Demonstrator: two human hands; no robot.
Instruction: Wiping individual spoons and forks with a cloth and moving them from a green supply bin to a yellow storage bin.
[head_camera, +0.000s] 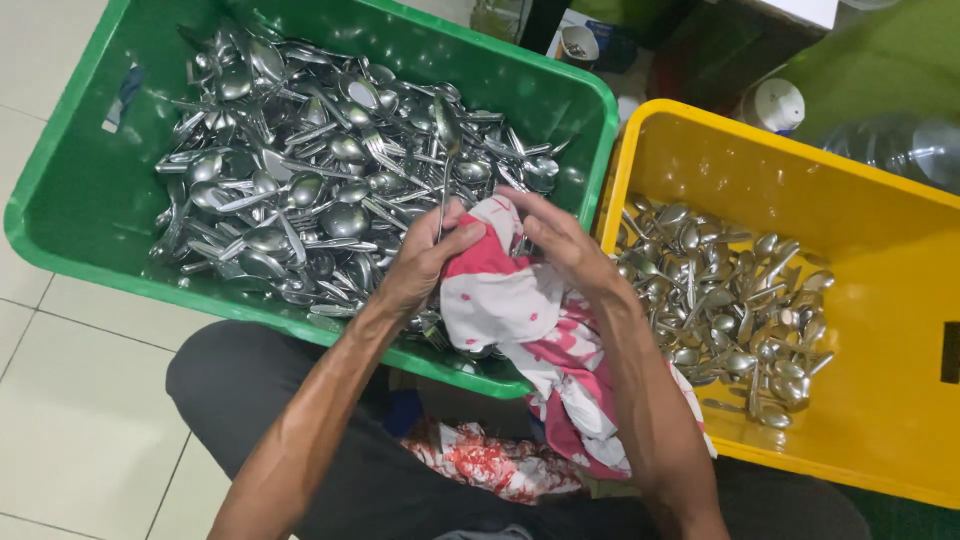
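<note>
My left hand grips the lower handle of a steel spoon that stands upright over the green crate. A pink and white cloth is bunched around that handle. My right hand presses on the cloth from the right, fingers curled over its top. The cloth hangs down over the crate's front rim onto my lap. The green crate is heaped with several steel spoons and forks. To the right, the yellow crate holds a shallower layer of spoons.
A second red and white cloth lies on my dark trousers. A white capped container, a clear plastic bottle and a small cup stand behind the crates. Pale floor tiles lie to the left.
</note>
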